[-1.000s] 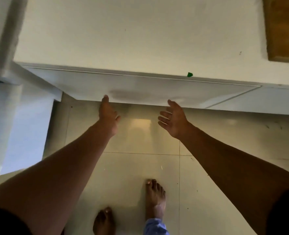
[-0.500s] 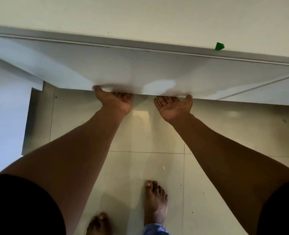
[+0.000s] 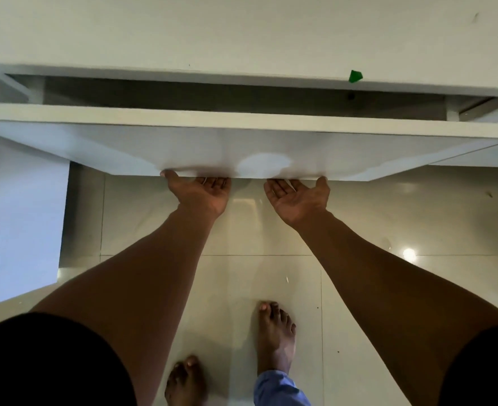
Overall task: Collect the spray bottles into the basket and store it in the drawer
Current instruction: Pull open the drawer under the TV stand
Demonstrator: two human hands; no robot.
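Head view: left hand (image 3: 202,192), right hand (image 3: 297,196) fingers hooked under white drawer (image 3: 183,148); tiled floor (image 3: 242,276).

Both arms stretched forward, left hand (image 3: 201,192) and right hand (image 3: 297,198) palm-up, fingers curled upward, thumbs out

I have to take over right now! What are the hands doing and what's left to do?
Left hand and right hand: palms up, fingers hooked under the bottom edge of the white drawer front.
Drawer: partly open, a dark gap showing under the countertop.
Spray bottles and basket: not in view.
Done: drawer started open.
Left: open it fully, gather the bottles into the basket, put it in, close.
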